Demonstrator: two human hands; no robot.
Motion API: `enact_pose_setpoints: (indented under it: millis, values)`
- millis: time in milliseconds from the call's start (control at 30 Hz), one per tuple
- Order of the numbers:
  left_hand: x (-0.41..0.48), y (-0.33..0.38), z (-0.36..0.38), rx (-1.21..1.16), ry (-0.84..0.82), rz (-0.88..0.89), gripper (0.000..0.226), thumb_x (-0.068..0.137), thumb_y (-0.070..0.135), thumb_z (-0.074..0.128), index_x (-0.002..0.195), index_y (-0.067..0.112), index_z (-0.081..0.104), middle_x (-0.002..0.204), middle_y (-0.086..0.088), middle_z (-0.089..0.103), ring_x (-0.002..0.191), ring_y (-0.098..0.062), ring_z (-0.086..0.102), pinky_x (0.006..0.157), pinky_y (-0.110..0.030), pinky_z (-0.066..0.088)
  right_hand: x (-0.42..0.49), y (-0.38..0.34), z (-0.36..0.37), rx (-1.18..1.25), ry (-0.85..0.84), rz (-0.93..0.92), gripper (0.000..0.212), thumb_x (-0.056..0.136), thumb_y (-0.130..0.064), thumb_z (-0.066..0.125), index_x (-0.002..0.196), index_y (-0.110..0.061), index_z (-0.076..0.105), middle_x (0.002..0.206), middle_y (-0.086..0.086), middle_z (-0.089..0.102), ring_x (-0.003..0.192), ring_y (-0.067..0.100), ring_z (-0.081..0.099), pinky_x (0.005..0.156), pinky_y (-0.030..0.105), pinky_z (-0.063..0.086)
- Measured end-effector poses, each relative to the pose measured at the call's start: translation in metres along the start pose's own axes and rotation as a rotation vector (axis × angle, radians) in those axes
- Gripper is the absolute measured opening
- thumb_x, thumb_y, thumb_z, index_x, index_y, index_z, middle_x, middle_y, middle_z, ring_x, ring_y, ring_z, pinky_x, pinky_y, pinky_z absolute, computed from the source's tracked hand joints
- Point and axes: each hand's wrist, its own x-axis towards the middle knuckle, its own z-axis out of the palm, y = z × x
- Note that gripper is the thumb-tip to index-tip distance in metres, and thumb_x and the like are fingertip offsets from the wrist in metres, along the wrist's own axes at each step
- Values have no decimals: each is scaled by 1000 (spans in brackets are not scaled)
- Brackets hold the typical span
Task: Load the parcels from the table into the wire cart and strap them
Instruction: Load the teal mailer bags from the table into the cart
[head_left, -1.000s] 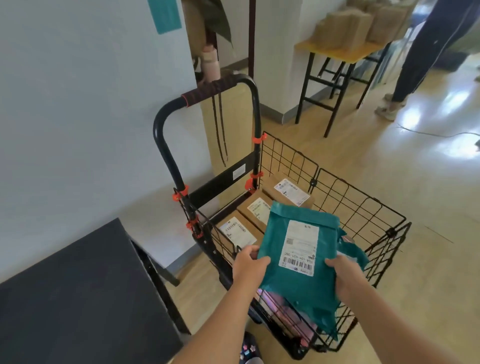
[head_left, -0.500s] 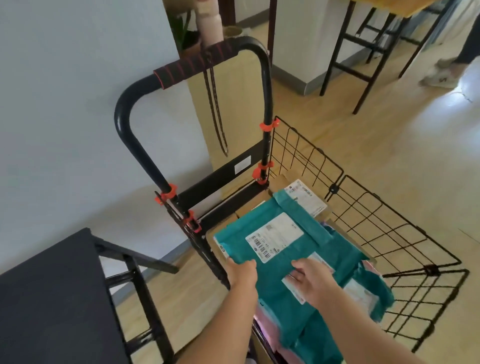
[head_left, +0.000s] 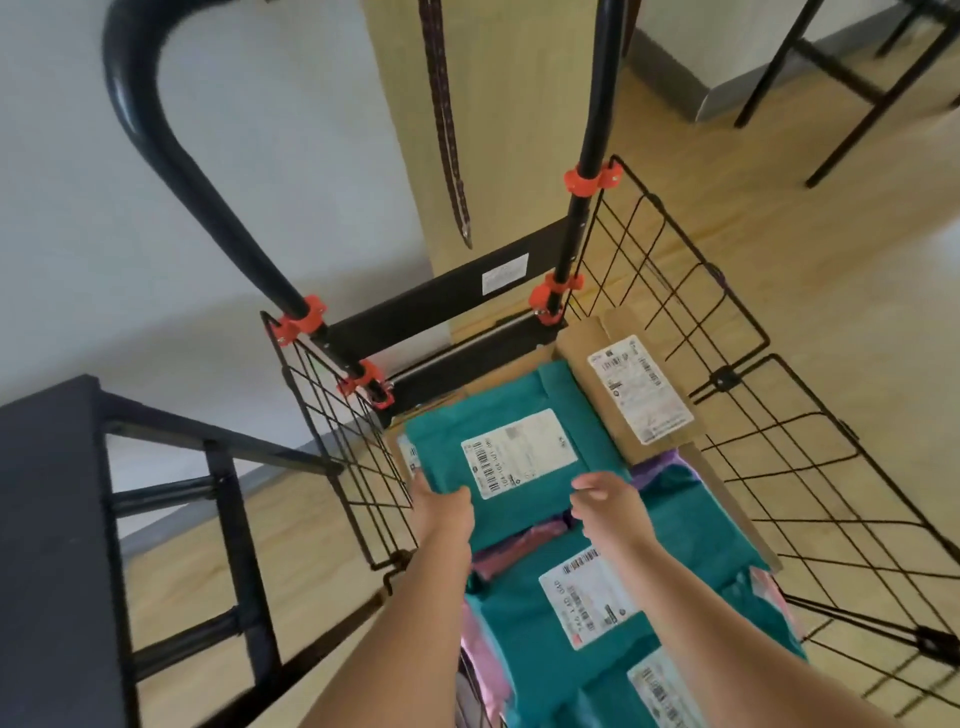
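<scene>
The black wire cart (head_left: 727, 322) stands in front of me with parcels inside. On top lies a teal mailer (head_left: 582, 441) with a white label. My left hand (head_left: 441, 506) grips its near-left corner, thumb on top. My right hand (head_left: 608, 504) hovers at its near edge with fingers loosely curled and holds nothing. A cardboard box (head_left: 587, 353) shows at the far right of the basket. Nearer to me lie a second teal mailer (head_left: 519, 613) and a pink one (head_left: 519, 551). A dark strap (head_left: 447, 130) hangs from the cart handle (head_left: 156, 130).
A black table (head_left: 47, 545) stands at my left, close to the cart's side. Black legs of another table (head_left: 831, 78) rise at the top right. A white wall and a wooden panel are behind the cart. Wooden floor lies to the right.
The teal mailer went from held above the basket to lying flat on the boxes. My right hand has lifted off it. The view has tipped down and closer.
</scene>
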Motion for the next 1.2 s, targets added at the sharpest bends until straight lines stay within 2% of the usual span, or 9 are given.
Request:
enact_pose_setpoints:
  millis: [67,133,300,500,633,833,967,1133,1200]
  values:
    - [0,-2,0,127,110,41,47,88,5,61,131,21,49,121,-9,62,94,-26,61,79,-34,52,2,-1,4,-17,9,-13,37,94,-5,43,125,-18,59,107,1,67,58,13,54,47,21,38]
    - [-3,-5,-1,190,167,38,53,86,8,66,134,23,49,125,-12,54,104,-30,60,84,-36,51,3,-2,6,-51,-23,-59,38,95,-6,44,128,-19,58,114,-1,64,55,8,50,46,17,36]
    - [-3,-9,-3,247,194,26,56,86,4,65,135,25,46,126,-12,46,115,-32,53,74,-31,46,4,-11,13,-72,-87,-168,33,97,-9,50,127,-19,60,127,-3,61,106,9,55,87,23,41]
    - [-1,-10,-4,295,181,28,57,86,5,67,134,25,46,124,-9,46,96,-23,55,54,-19,37,12,-15,25,6,-44,-198,24,97,-11,53,116,-18,65,111,-10,64,101,7,56,78,15,40]
    - [-1,-15,-5,299,172,35,55,86,0,64,131,23,43,126,-9,46,92,-22,52,58,-23,41,13,-19,36,-4,5,-229,22,93,-12,53,107,-22,67,94,-17,64,91,4,61,62,4,37]
    - [-1,-13,-5,326,189,50,62,85,-5,55,136,28,38,125,-9,44,103,-30,56,55,-26,41,13,-22,44,-86,-10,-254,25,94,-11,51,112,-17,67,103,-8,66,94,10,59,74,21,42]
    - [-9,-8,-10,432,155,96,63,86,-2,56,138,29,38,125,-10,43,108,-26,51,76,-34,50,11,-18,29,-261,-7,-220,30,97,-10,44,116,-17,66,108,-2,67,71,12,59,60,22,43]
    - [-32,-5,-18,518,49,164,62,85,-4,56,136,28,41,129,-7,40,103,-21,50,62,-25,51,-5,-19,9,-437,-34,-282,32,96,-7,43,118,-16,64,121,0,67,72,12,58,59,23,42]
    - [-46,-7,-22,598,-14,217,60,85,-1,57,137,27,42,131,-5,40,111,-23,49,80,-34,55,-17,-18,3,-511,-51,-318,28,95,-10,46,115,-18,64,115,-3,68,76,9,61,64,27,53]
